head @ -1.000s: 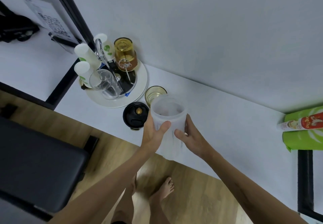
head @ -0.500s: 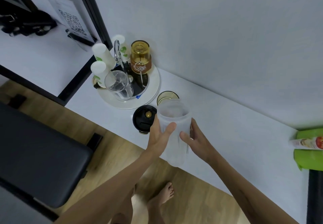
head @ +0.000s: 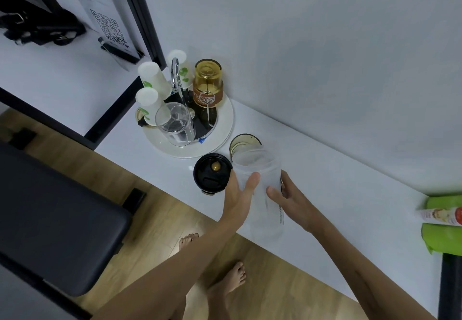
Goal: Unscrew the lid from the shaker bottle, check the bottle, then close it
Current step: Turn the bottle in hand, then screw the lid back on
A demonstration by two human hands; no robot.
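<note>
The frosted clear shaker bottle [head: 260,189] is held off the white table [head: 337,182], its open mouth tilted up toward me. My left hand [head: 237,197] grips its left side with the thumb across the front. On the bottle's right side my right hand [head: 287,199] wraps around it. The black lid [head: 212,172] with a gold button lies flat on the table, just left of the bottle and apart from both hands.
A round white tray [head: 222,129] at the back left carries paper cups, a clear glass [head: 175,124] and an upturned amber glass [head: 208,82]. Another amber glass [head: 243,142] stands behind the bottle. Green packaging [head: 442,224] lies far right. A black bench [head: 50,214] stands on the floor at left.
The bottle stays in both hands and is held much the same. The camera view has shifted, so everything sits further right and lower in the frame.
</note>
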